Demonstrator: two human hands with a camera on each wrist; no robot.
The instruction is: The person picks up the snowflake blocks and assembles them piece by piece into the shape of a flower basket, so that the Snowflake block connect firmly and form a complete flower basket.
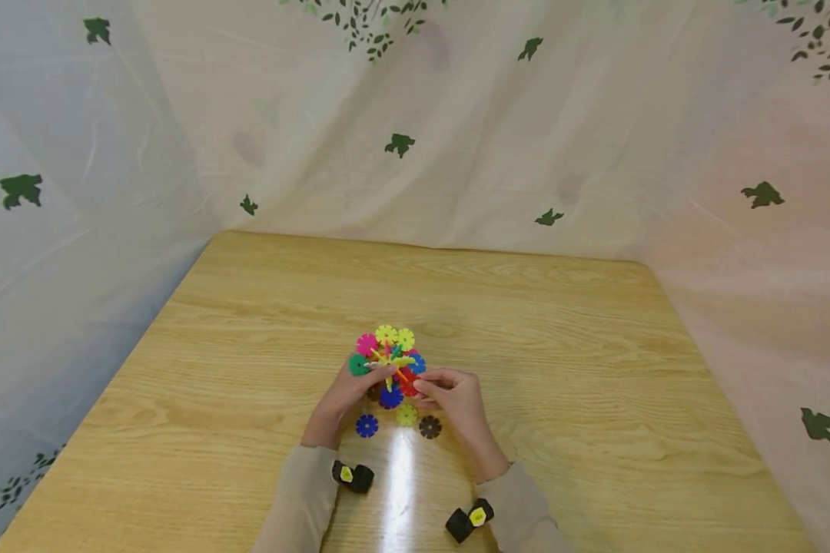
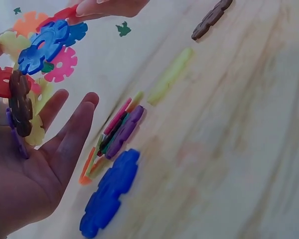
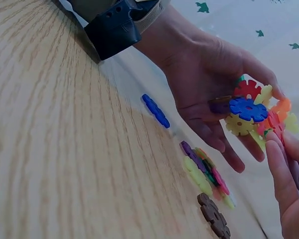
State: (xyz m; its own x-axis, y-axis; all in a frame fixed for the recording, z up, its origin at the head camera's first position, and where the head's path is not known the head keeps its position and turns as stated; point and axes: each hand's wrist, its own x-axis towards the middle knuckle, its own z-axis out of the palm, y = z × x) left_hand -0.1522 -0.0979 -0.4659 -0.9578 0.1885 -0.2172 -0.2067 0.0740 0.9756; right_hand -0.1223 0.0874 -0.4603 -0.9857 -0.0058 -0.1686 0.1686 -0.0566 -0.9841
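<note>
My left hand (image 1: 340,398) holds a cluster of interlocking notched plastic discs (image 1: 390,396) above the table. Its thumb lies over the cluster while the other fingers stretch out beneath, as the right wrist view shows. From the right, my right hand (image 1: 462,395) pinches a red notched disc (image 1: 410,382) between thumb and fingertips at the cluster's edge. Whether that disc is slotted in is hard to tell. The cluster mixes blue (image 2: 56,36), pink (image 2: 63,64), brown (image 2: 20,102), yellow, orange and green discs. Fingers hide part of it.
Loose discs lie on the wooden table (image 1: 560,330) below the hands: a blue one (image 1: 367,425), a yellow one (image 1: 406,415) and a brown one (image 1: 430,427). Several more, one purple (image 2: 125,133), lie close together behind them. Hanging cloth (image 1: 456,169) surrounds the table's back and sides.
</note>
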